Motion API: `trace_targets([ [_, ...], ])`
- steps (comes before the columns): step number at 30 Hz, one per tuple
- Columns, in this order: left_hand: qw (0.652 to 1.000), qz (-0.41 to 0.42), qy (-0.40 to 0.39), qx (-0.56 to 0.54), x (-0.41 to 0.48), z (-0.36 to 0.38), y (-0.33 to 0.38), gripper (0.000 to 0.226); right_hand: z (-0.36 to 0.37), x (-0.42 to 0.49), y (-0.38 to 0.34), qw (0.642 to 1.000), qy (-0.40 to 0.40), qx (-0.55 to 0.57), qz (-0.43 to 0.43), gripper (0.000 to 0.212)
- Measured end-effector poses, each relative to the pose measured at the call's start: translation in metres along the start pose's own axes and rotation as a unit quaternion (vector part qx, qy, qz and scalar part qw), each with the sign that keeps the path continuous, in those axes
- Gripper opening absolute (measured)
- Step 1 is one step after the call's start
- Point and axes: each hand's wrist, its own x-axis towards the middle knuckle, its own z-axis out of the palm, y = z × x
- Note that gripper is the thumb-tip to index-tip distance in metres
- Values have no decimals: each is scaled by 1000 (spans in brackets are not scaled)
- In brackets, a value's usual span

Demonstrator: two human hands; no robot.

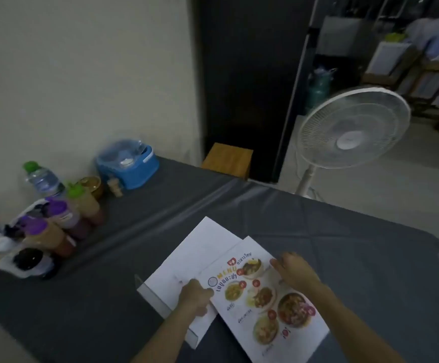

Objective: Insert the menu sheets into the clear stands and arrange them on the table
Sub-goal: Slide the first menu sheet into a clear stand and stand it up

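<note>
A colourful menu sheet (270, 307) with food photos lies face up on the grey table (344, 244), overlapping a clear stand (158, 299) that lies flat with a white sheet (194, 252) in or on it. My left hand (196, 297) pinches the left edge of the menu sheet where it meets the stand. My right hand (295, 269) rests on the sheet's upper right edge, fingers curled over it.
Sauce bottles (63, 226) in a white tray and a water bottle (42, 179) stand along the left wall. A blue covered condiment caddy (128, 162) sits further back. A white standing fan (352, 129) and a wooden stool (227, 159) are beyond the table.
</note>
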Motion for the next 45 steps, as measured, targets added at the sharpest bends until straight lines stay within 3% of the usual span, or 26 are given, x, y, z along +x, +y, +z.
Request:
trace_targets([
  [5,983,-54,-28,-174,-8,11,-5,22,2,10,8,994,-21,97,41,35],
  [8,964,-65,-26,-257,-16,16,-5,9,5,14,10,986,-22,159,50,31],
  [16,931,-80,-17,-355,-18,29,-6,5,10,21,20,977,-2,198,73,22],
  [20,940,-48,0,-337,-17,35,-4,13,4,17,23,973,12,220,74,18],
  [26,964,28,1,-265,-26,30,22,5,-22,3,39,957,43,268,101,18],
  [32,974,139,-22,-179,-37,24,76,7,-57,-33,59,925,135,332,126,18],
  [45,920,388,-44,-6,-84,46,166,16,-95,-136,83,847,316,411,117,23],
])
